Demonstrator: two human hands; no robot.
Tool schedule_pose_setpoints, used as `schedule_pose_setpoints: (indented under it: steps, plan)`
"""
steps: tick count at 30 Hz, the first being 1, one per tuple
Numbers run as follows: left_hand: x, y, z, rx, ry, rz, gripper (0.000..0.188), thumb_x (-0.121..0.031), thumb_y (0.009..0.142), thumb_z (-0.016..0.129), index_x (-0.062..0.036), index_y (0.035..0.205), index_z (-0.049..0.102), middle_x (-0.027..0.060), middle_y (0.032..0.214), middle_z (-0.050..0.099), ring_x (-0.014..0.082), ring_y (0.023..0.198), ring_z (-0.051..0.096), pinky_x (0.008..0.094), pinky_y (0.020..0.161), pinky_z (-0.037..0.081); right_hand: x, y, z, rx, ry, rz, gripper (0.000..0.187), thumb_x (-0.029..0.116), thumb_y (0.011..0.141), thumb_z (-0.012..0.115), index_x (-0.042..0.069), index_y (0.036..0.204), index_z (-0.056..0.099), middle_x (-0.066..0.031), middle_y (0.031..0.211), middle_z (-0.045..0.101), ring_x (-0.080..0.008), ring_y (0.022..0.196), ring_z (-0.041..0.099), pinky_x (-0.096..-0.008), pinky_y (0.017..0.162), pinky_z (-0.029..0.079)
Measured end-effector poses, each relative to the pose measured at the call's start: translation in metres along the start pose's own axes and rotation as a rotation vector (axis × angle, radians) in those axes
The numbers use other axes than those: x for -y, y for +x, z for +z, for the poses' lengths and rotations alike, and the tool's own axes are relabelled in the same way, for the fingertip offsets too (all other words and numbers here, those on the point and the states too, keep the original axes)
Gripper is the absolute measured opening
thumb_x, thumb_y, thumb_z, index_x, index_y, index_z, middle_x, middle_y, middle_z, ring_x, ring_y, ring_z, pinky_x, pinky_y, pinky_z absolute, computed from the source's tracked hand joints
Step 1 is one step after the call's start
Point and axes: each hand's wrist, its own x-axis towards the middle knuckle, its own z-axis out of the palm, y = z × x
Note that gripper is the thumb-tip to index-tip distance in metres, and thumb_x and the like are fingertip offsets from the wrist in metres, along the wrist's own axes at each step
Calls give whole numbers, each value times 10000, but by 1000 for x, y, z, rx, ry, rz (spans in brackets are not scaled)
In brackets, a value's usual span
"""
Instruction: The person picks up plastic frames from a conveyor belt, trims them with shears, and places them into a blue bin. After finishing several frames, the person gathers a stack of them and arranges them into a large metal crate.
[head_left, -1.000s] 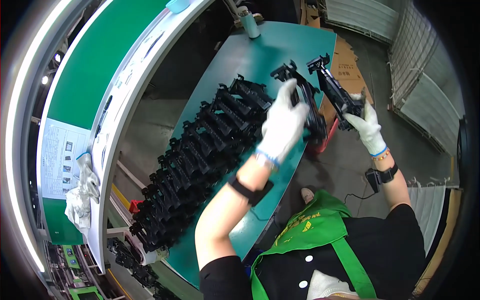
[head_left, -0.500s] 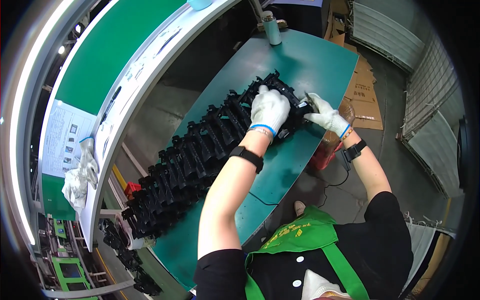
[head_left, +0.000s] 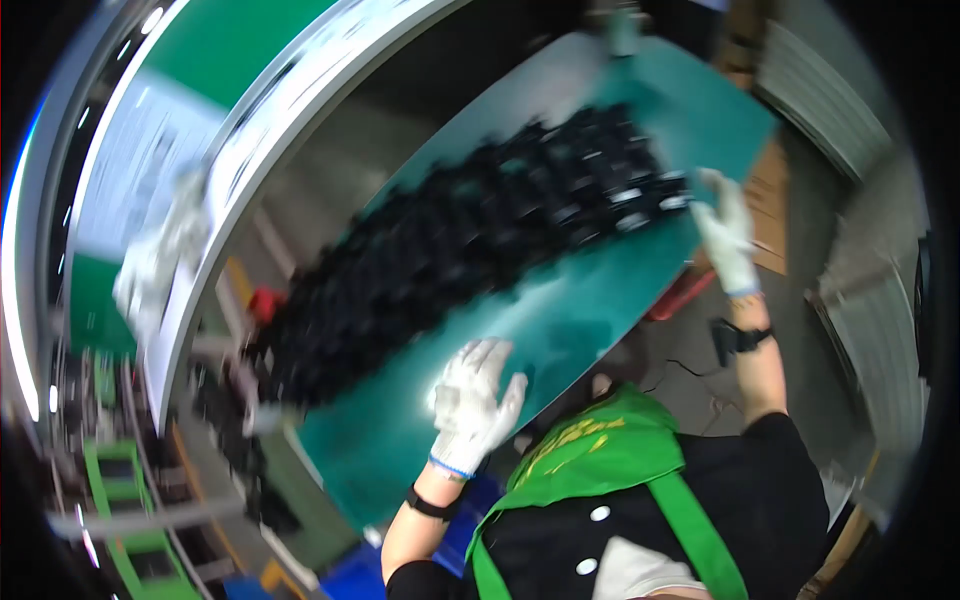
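Observation:
A long row of black moulded plastic parts (head_left: 430, 245) lies packed side by side across the green tabletop (head_left: 560, 320), blurred by motion. White knitted gloves cover both my hands. My left hand (head_left: 474, 405) is over the near edge of the table, apart from the row, with its fingers spread and nothing in them. At the right end of the row is my right hand (head_left: 727, 228). Its thumb and fingers are apart, close beside the last part; whether they touch it is too blurred to tell.
A pale bottle (head_left: 625, 32) stands at the table's far end. To the left curves a white-edged shelf with papers and spare white gloves (head_left: 160, 255). More black parts (head_left: 232, 425) are below at the left. Flattened cardboard (head_left: 768, 205) lies beyond the right edge.
My left hand has let go of the black part and drawn back toward me. My right hand has moved slightly right, off the end part. The whole view has shifted.

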Motion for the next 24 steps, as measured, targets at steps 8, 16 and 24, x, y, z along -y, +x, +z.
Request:
schedule_pose_setpoints:
  steps: [8, 16, 24]
  plan:
    - [118, -211, -33, -200, 149, -870, 449, -261, 897, 726, -79, 1305, 675, 160, 1306, 680, 337, 1268, 612, 448, 1094, 477, 63, -122, 47, 587, 567, 227, 508, 51, 1017, 601, -17, 1496, 444, -165, 1263, 670, -159, 940, 675, -294, 853, 558]
    - [249, -463, -73, -899, -134, -1394, 486, -194, 943, 707, 42, 1359, 621, 222, 1334, 678, 314, 1216, 661, 386, 1081, 480, 220, -259, 148, 1361, 947, 923, 611, 161, 973, 686, -68, 1464, 403, -212, 1158, 689, -152, 729, 686, -312, 663, 602]
    - [362, -536, -175, -321, 620, -1374, 588, -392, 938, 652, -28, 1398, 602, 174, 1399, 635, 355, 1343, 528, 471, 1102, 451, 283, -323, 190, 1481, 850, 1287, 572, 160, 948, 720, -32, 1415, 452, -188, 1056, 732, -191, 753, 730, -339, 636, 626]
